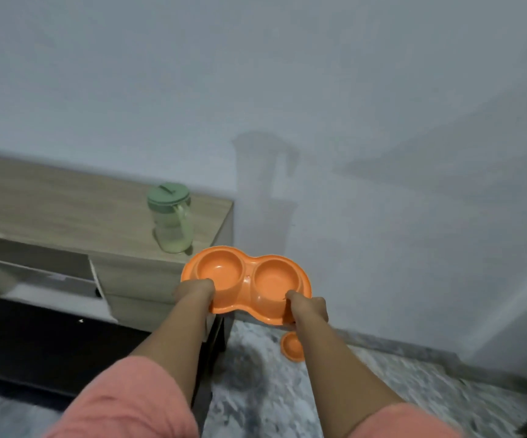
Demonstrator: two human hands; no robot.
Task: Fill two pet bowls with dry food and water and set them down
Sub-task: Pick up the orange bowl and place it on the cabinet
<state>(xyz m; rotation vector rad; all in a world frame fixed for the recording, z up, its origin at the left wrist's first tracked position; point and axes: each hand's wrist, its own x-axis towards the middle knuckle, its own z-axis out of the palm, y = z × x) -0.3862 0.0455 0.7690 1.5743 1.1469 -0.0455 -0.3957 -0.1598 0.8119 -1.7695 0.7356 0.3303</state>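
Above floor, both hands [194, 290] gripping double bowl [246, 282]

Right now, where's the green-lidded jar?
In the head view the green-lidded jar stands left of centre on the wooden cabinet, near its right end, just behind and left of the orange double bowl held in both hands.

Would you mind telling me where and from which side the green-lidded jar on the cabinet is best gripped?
Grip the jar around its clear body, just under the green lid, coming from the near right side. It stands upright by the cabinet's right front corner, and its strap hangs down the side facing the camera, so it offers a second hold.
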